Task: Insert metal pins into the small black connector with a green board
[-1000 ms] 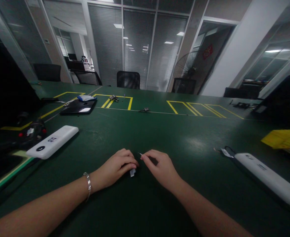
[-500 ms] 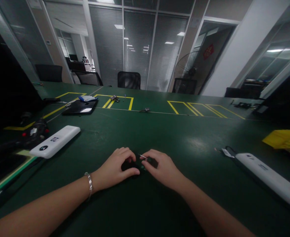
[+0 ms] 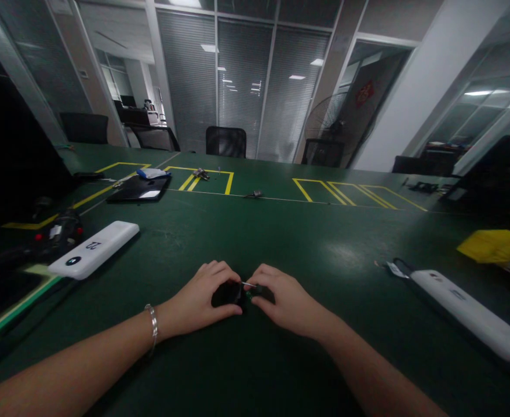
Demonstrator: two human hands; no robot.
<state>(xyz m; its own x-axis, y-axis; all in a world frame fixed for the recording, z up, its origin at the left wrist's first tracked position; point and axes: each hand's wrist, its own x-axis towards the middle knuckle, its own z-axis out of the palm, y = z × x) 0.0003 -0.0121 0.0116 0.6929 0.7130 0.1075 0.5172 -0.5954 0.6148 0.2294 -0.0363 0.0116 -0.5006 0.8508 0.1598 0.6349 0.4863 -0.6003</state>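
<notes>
My left hand (image 3: pixel 200 296), with a silvery bracelet at the wrist, curls its thumb and fingers around a small black object (image 3: pixel 238 294) low over the table. Close beside it, my right hand (image 3: pixel 287 300) pinches a small piece with a thin silvery edge (image 3: pixel 250 284) and a green part (image 3: pixel 248 295). Both pieces are dark and partly covered by the fingers, so their kind does not show. The fingertips of the two hands nearly meet, and the pieces are very close together; whether they touch I cannot tell.
White power banks (image 3: pixel 94 249) (image 3: pixel 467 310) lie left and right on the green table (image 3: pixel 220 231). Farther back are a black tablet (image 3: pixel 137 189), a blue-white packet (image 3: pixel 153 173) and small metal parts (image 3: pixel 254 194). A yellow object (image 3: pixel 496 245) sits at the right, with part of another person's hand below it.
My two hands have come slightly closer together, bringing the silvery-edged piece up against or near the black object. The view has shifted a little.
</notes>
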